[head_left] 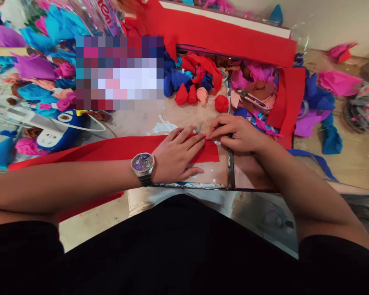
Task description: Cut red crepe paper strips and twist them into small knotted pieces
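A long red strip (119, 148), apparently crepe paper, runs along the front of the board and past its left side. My left hand (180, 155), with a watch on the wrist, lies flat across the strip near its right end, fingers stretched out. Just beyond those fingertips, my right hand (240, 133) has its fingers curled down at the strip's upper right edge. Its thumb and index finger close in there, and the exact pinch point is partly hidden. White scraps (164, 126) lie behind the left hand.
Rolled red buds (221, 103) and blue pieces (176, 80) sit behind my hands. A box cutter (254, 100) rests among scraps at right. Folded red sheets (233, 39) stand at the back. A blue-and-white power strip (57, 131) with cables is at left.
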Demonstrator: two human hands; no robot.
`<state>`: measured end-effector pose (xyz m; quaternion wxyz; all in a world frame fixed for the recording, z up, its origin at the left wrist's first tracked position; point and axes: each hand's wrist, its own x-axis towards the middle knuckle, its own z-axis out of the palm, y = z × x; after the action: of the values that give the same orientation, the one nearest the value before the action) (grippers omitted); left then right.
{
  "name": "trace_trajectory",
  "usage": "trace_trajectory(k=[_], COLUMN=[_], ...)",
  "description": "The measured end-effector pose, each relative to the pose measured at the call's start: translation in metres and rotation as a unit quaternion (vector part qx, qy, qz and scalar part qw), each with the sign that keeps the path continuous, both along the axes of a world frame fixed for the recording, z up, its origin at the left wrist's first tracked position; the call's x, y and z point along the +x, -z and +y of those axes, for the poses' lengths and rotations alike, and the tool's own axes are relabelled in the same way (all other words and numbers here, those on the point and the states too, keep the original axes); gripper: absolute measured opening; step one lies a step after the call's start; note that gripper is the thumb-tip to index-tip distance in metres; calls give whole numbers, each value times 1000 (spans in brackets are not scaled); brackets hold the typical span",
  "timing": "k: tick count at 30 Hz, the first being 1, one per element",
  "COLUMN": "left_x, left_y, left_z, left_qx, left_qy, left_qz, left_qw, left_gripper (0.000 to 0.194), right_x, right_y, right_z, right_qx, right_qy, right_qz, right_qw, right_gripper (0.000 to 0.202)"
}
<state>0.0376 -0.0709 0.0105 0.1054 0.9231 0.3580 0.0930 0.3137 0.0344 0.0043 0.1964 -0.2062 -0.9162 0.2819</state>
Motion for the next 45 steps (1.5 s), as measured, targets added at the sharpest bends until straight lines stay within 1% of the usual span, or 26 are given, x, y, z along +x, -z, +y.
trace_trajectory(k=[2,7,14,18,20,23,27,29,31,33,37,40,43,45], left_x=[0,0,1,0,1,1,0,0,0,0,-1,-1,0,0], left_y=[0,0,2,2,2,1,3,4,5,5,6,6,5,4], left_z=[0,0,0,0,0,0,0,0,0,0,0,0,0,0], left_qx=[9,13,24,22,22,25,26,22,18,16,16,17,17,14], left_qy=[-1,1,4,6,6,7,8,6,4,4,4,3,3,3], left_qz=[0,3,2,1,3,1,-3,-6,-11,-16,-18,-14,-12,-12], left_qw=[1000,1000,1000,1000,1000,1000,1000,1000,1000,1000,1000,1000,1000,1000], left_gripper=[83,80,77,74,74,76,76,76,77,77,76,76,77,77], right_x=[1,3,5,5,4,3,1,1,1,1,3,4,3,2], right_y=[1,1,-4,-7,-7,-6,-1,1,0,-1,-7,-9,-8,-5], right_z=[1,1,3,3,3,1,-1,-1,-1,-1,1,1,0,-1], right_qx=[2,-3,-9,-10,-19,-26,-6,4,6,-3,-17,-23,-25,-21], right_qy=[-4,-11,-40,-55,-52,-20,-11,-15,-17,-16,-27,-39,-22,-12], right_qz=[7,26,9,1,2,18,15,18,23,21,-3,-11,-4,5], right_qw=[1000,1000,999,998,998,999,1000,1000,1000,1000,999,999,999,1000], right_gripper=[35,29,25,26,26,27,41,40,34,29,27,26,29,35])
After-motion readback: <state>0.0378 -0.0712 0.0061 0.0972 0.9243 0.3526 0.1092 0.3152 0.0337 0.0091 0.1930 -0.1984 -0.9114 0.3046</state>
